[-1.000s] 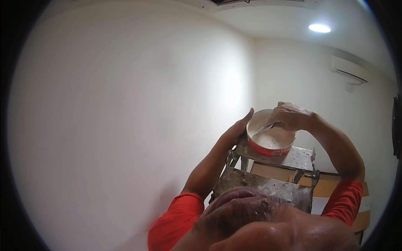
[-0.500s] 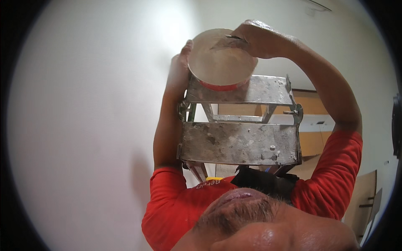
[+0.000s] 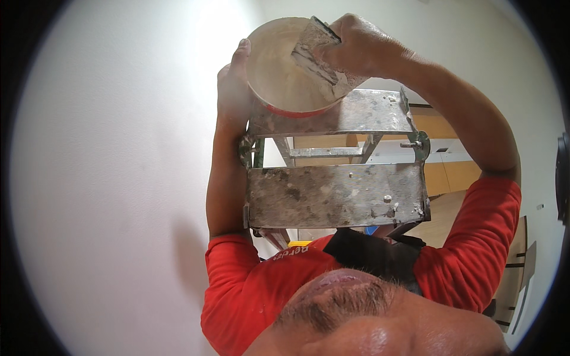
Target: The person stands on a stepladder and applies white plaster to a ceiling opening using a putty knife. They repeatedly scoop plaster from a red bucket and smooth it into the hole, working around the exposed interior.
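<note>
My left hand (image 3: 234, 83) is wrapped round the left side of a round red-and-white tub (image 3: 297, 111), thumb at the rim. The tub stands on the metal top step (image 3: 380, 113) of a stepladder and holds pale material. My right hand (image 3: 356, 47) is closed on a flat, pale-smeared scraper (image 3: 312, 47), held over the right half of the tub's opening. Part of my right hand's fingers is hidden behind the scraper.
A lower ladder step (image 3: 335, 193), spattered with paint, lies between my forearms. A white wall (image 3: 107, 148) is close on the left. Wooden panels (image 3: 445, 175) show below, beyond the ladder.
The view has tilted, so tub, hands and ladder appear higher and more from above. The scraper, earlier dipped inside the tub, is raised and turned, showing more of its flat face.
</note>
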Tool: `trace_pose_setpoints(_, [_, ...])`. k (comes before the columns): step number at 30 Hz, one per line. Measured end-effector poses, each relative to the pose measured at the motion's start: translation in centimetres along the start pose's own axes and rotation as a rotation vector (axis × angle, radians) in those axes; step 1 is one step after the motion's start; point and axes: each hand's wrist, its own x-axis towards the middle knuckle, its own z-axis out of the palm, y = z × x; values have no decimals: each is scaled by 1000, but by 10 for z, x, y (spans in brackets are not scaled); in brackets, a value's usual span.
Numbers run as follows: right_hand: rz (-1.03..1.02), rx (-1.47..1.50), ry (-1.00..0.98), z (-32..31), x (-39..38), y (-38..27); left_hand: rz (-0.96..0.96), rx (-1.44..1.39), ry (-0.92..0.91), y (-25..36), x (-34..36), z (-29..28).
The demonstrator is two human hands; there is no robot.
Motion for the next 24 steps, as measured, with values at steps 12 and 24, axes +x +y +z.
trace_pose_setpoints(12, [-8,1488,5,5,12,38,276,410,-210,-50,-4,-22])
trace_pose_setpoints(24, [-786,1472,-448,-47,-2,-172,-39,-33,-337,-67,25,-33])
